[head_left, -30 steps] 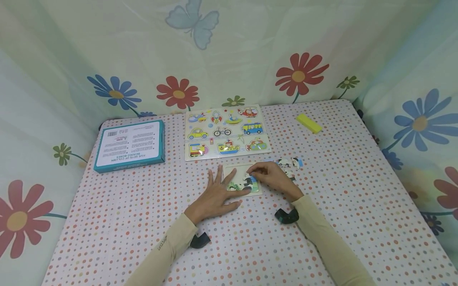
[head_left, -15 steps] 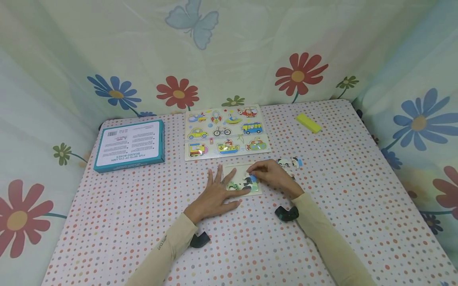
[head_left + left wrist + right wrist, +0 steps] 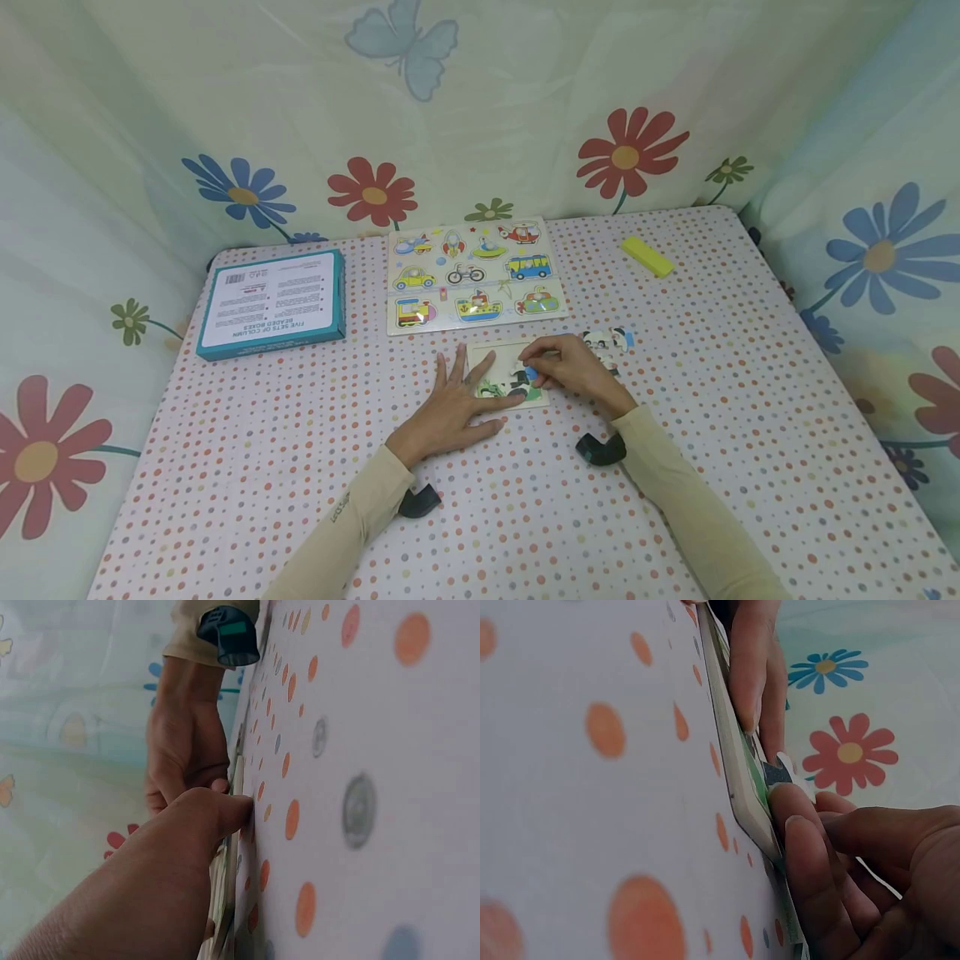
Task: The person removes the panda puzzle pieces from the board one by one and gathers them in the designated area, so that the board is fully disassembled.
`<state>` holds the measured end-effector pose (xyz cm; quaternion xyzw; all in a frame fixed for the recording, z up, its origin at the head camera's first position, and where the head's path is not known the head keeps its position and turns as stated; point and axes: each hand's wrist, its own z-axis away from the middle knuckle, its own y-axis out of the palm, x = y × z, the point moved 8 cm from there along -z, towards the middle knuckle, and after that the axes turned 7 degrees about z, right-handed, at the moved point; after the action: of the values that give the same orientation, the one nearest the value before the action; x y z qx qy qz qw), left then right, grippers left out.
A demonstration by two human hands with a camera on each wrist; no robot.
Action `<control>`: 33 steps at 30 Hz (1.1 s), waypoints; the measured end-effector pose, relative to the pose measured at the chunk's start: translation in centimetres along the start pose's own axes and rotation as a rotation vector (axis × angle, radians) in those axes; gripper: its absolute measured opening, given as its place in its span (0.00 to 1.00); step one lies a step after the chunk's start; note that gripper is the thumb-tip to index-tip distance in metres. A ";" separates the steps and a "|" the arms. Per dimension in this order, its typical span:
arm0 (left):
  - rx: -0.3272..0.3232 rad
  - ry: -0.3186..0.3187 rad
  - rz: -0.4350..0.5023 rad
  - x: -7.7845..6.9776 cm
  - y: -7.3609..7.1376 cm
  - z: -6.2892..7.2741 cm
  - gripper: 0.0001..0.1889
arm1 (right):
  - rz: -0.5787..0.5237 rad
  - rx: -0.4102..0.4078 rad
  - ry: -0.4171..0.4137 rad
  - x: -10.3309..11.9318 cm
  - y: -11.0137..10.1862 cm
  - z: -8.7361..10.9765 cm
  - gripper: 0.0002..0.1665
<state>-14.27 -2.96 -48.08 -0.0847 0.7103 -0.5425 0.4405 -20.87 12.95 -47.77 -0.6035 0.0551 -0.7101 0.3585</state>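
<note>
My left hand [image 3: 450,408] lies with spread, straight fingers across a small wooden jigsaw tray [image 3: 545,402], holding it against the table. At the tray's right side, my right hand [image 3: 572,368] pinches a jigsaw piece [image 3: 532,373] with blue and black-and-white print. In the right wrist view that piece [image 3: 780,771] stands tilted above the tray's edge [image 3: 739,791], close to the left fingers [image 3: 748,690]. Green-printed pieces [image 3: 491,389] sit in the tray's lower part; its upper left shows bare wood. Several loose panda pieces [image 3: 600,340] lie beyond the right hand, partly hidden by it.
A vehicle puzzle board [image 3: 442,327] lies behind the tray. To the left is a teal-edged box [image 3: 273,304] with a printed white label. A yellow block [image 3: 648,257] rests at the back right. The dotted tablecloth [image 3: 300,433] covers the table, with flowered curtains around it.
The right fingers have shifted slightly, and the pinched piece is turned a little at the tray's right side. My left hand has stayed in place.
</note>
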 end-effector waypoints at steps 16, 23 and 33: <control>-0.011 0.006 -0.004 0.0 0.0 -0.1 0.23 | -0.095 0.027 0.003 -0.4 -0.1 0.0 0.10; -0.013 0.004 -0.011 0.0 0.0 -0.1 0.23 | -0.096 0.032 -0.010 -0.4 0.0 0.0 0.09; -0.009 -0.002 -0.002 0.2 0.1 -0.1 0.23 | -0.029 -0.008 -0.065 0.1 -0.4 0.1 0.08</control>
<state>-14.39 -2.97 -48.21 -0.0881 0.7122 -0.5397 0.4401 -20.95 13.22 -47.48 -0.6282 0.0374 -0.6952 0.3475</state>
